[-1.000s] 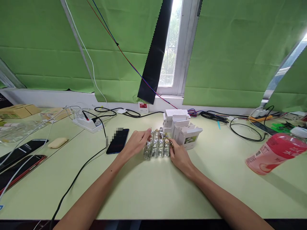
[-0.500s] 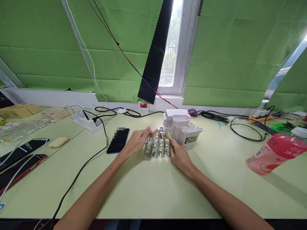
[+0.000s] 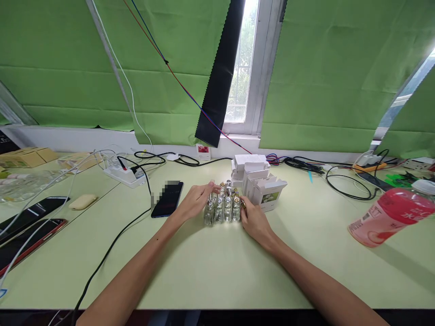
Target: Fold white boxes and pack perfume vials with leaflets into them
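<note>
Green table [image 3: 217,271] below green curtains [image 3: 68,68]

Green blinds [image 3: 102,68] flank a bright window [image 3: 243,63] above a pale table [image 3: 210,271].

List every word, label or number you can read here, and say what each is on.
Pink bottle: white characters, one perhaps "水", the rest too blurred to read.
White boxes: a flower picture on the front, no legible text.
Small card on the sill: a red picture, print too small to read.
Glass bottles between the hands: no readable labels.
</note>
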Motion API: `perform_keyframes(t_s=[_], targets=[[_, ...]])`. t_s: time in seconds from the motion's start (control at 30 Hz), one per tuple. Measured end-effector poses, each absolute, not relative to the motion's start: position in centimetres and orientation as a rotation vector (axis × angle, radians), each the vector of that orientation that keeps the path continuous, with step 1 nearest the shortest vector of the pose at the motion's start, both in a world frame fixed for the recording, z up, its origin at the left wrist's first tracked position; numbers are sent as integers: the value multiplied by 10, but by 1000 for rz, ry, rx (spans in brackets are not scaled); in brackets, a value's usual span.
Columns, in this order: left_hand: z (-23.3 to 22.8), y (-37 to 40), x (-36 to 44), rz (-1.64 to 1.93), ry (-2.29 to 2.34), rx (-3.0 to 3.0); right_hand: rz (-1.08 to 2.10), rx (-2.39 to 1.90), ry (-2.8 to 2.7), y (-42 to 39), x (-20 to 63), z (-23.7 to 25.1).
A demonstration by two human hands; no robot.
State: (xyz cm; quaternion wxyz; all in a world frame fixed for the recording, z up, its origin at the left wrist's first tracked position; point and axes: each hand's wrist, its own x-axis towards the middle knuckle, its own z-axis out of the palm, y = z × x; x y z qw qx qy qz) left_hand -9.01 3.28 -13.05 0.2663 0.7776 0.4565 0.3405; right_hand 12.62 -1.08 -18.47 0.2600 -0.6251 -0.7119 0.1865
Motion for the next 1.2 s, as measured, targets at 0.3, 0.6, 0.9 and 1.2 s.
perform_keyframes(t_s=[0.3,0.6,0.9,1.2], targets=[[-132,32,-89,861,1168,2077,498,-1678,-1927,-9,127,-187],[-133,32,-89,887,1247,2138,503,-1681,-1929,-10,127,-186],[-135,32,-88,861,1139,2146,501,-1697,-1936,-9,127,-189],[-133,30,-88,897,1208,2171,500,-1660,-1930,-10,128,-189]])
